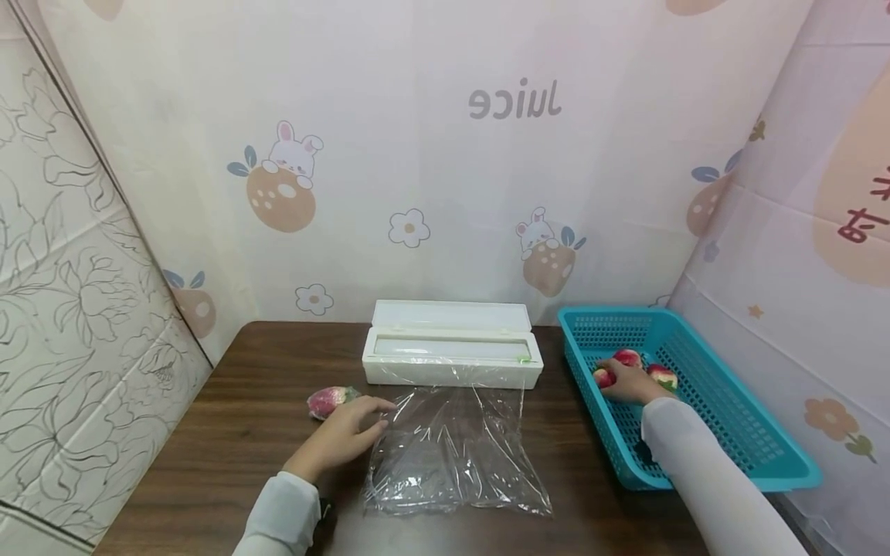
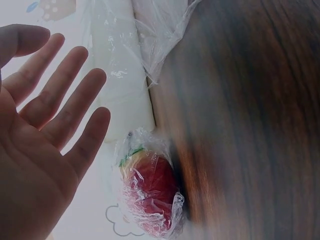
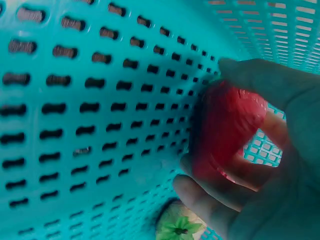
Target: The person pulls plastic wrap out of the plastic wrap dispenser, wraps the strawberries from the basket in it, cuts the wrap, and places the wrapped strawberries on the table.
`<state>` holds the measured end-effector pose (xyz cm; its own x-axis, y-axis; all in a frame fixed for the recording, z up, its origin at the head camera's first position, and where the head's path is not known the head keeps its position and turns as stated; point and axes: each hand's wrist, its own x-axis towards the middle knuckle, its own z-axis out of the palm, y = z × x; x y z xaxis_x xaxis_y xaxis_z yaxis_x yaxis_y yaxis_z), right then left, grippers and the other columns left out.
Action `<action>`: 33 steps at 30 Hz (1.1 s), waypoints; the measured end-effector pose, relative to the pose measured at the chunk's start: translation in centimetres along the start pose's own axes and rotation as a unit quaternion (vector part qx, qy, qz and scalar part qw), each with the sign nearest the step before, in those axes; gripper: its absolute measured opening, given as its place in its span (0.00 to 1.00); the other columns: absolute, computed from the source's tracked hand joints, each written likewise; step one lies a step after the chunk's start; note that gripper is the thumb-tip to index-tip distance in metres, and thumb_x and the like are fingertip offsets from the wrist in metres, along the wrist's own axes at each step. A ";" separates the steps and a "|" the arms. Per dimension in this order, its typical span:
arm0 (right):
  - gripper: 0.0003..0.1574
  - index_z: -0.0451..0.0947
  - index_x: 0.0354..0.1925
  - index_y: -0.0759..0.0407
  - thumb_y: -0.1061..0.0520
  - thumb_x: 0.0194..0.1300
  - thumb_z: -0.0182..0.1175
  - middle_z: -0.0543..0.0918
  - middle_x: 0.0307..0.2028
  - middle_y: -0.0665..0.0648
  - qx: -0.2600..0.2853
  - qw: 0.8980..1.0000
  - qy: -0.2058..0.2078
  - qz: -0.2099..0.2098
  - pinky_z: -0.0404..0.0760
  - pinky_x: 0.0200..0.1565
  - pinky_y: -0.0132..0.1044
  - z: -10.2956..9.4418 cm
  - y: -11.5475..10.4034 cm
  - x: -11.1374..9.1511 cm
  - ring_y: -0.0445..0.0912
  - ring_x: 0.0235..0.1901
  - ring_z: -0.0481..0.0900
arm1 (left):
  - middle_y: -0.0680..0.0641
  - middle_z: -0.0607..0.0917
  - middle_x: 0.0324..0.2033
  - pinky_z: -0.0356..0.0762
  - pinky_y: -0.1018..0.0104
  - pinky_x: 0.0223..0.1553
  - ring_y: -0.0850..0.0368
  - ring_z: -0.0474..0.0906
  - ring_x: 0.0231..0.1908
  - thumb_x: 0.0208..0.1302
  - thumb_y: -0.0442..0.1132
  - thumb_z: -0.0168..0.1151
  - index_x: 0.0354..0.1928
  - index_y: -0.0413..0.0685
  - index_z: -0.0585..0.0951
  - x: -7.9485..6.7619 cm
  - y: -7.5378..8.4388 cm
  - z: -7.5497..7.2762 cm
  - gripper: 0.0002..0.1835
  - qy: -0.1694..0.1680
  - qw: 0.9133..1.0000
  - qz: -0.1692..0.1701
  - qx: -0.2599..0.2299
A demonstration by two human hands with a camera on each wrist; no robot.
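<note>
Inside the blue basket (image 1: 751, 401), my right hand (image 1: 629, 384) curls its fingers and thumb round a red fruit (image 3: 227, 127) by the side wall. Two more red fruits (image 1: 663, 377) lie beside that hand; one in the right wrist view has a pale top with green leaves (image 3: 180, 227). My left hand (image 1: 344, 436) hovers with fingers spread at the left edge of a clear cling film sheet (image 1: 455, 455), holding nothing. Just behind it, a red fruit wrapped in film (image 2: 152, 192) rests on the table.
A white cling film dispenser (image 1: 452, 374) stands at the back of the brown wooden table (image 1: 229, 440), its lid (image 1: 452, 315) raised. Film runs from it toward the front. A printed curtain (image 1: 431, 154) hangs behind, with more patterned sheets at both sides.
</note>
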<state>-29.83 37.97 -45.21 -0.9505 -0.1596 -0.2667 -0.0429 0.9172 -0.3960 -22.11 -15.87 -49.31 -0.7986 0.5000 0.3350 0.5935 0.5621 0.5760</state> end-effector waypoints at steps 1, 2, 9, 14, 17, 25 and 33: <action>0.35 0.64 0.67 0.69 0.56 0.66 0.60 0.69 0.58 0.81 -0.001 1.000 0.000 -0.001 0.71 0.52 0.71 0.1 0.0 0.0 0.75 0.54 0.69 | 0.48 0.84 0.52 0.75 0.49 0.57 0.50 0.79 0.56 0.69 0.35 0.61 0.56 0.43 0.81 0.0 0.0 0.0 0.15 0.000 1.000 0.000 -0.001; 0.33 0.66 0.65 0.69 0.56 0.66 0.60 0.71 0.57 0.80 0.000 1.000 -0.001 0.000 0.72 0.51 0.70 0.1 0.0 0.0 0.74 0.52 0.71 | 0.48 0.84 0.52 0.75 0.49 0.57 0.50 0.79 0.55 0.70 0.34 0.61 0.56 0.43 0.81 0.0 0.0 0.0 0.15 0.000 1.000 0.001 -0.002; 0.30 0.70 0.63 0.67 0.55 0.67 0.60 0.73 0.55 0.78 0.019 0.999 -0.028 0.006 0.79 0.45 0.63 0.0 0.6 -0.6 0.66 0.46 0.76 | 0.45 0.84 0.54 0.74 0.48 0.58 0.47 0.78 0.57 0.69 0.33 0.61 0.56 0.40 0.81 0.0 -0.1 0.1 0.15 -0.007 1.000 0.003 -0.012; 0.33 0.68 0.64 0.68 0.51 0.69 0.63 0.74 0.52 0.75 0.036 0.999 0.004 -0.006 0.81 0.41 0.55 -1.0 0.3 -1.5 0.62 0.43 0.76 | 0.43 0.83 0.55 0.74 0.48 0.58 0.46 0.78 0.58 0.69 0.33 0.61 0.56 0.42 0.81 -0.2 -0.2 0.1 0.15 -0.007 1.000 -0.006 -0.019; 0.36 0.66 0.65 0.68 0.47 0.69 0.63 0.75 0.51 0.74 0.031 0.998 0.053 -0.017 0.81 0.39 0.52 -2.0 -1.0 -2.4 0.61 0.43 0.75 | 0.43 0.83 0.55 0.76 0.49 0.57 0.46 0.78 0.58 0.69 0.32 0.60 0.56 0.42 0.82 -0.3 -0.3 0.1 0.15 -0.005 1.000 -0.011 -0.025; 0.40 0.64 0.69 0.60 0.43 0.69 0.64 0.72 0.58 0.75 0.009 0.982 0.179 -0.066 0.85 0.39 0.54 -4.1 -5.1 -4.3 0.67 0.49 0.74 | 0.44 0.84 0.53 0.79 0.51 0.54 0.48 0.80 0.54 0.69 0.31 0.60 0.54 0.40 0.82 -0.4 -0.4 0.2 0.13 -0.008 0.999 -0.009 -0.037; 0.33 0.73 0.63 0.57 0.51 0.64 0.71 0.76 0.57 0.65 0.030 0.950 0.214 -0.223 0.84 0.43 0.51 -1.4 -10.8 -5.3 0.57 0.49 0.76 | 0.44 0.85 0.51 0.80 0.53 0.52 0.48 0.81 0.53 0.69 0.31 0.60 0.53 0.39 0.82 -0.4 -0.4 0.4 0.12 -0.009 0.999 -0.004 -0.047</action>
<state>-24.76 29.39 -38.28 -0.8803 -0.3528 0.3170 -0.4659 0.7689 -0.4380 -21.99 -16.01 -50.02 -0.8008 0.5086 0.3164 0.5743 0.5017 0.6470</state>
